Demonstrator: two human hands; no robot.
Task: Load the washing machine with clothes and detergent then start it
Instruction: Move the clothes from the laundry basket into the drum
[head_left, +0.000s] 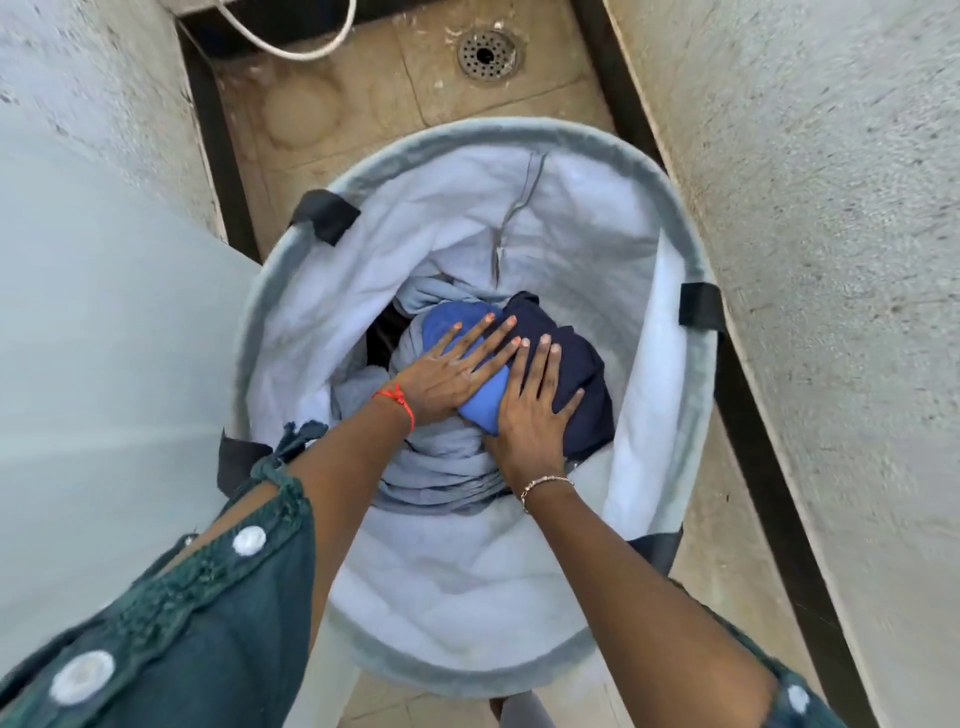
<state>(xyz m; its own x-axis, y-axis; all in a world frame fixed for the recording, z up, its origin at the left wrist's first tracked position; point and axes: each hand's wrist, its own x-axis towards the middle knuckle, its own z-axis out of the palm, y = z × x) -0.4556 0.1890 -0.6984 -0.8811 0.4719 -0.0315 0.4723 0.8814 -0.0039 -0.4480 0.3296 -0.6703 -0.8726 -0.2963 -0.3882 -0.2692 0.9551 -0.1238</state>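
Observation:
A round grey-rimmed laundry basket (519, 130) with a white lining stands on the floor below me. At its bottom lies a pile of clothes: a pale grey-blue garment (441, 467), a bright blue one (483, 405) and a dark navy one (576, 358). My left hand (447, 374) lies flat on the bright blue garment, fingers spread. My right hand (535, 410) rests flat beside it, across the blue and navy clothes. Neither hand grips any fabric. The washing machine's white surface (104, 364) fills the left side; its opening is out of view.
Beige floor tiles with a round metal drain (487, 53) lie beyond the basket. A white hose (291, 49) curves at the top. Rough pale walls (831, 260) close in on the right and upper left. Black handles (701, 306) sit on the basket's rim.

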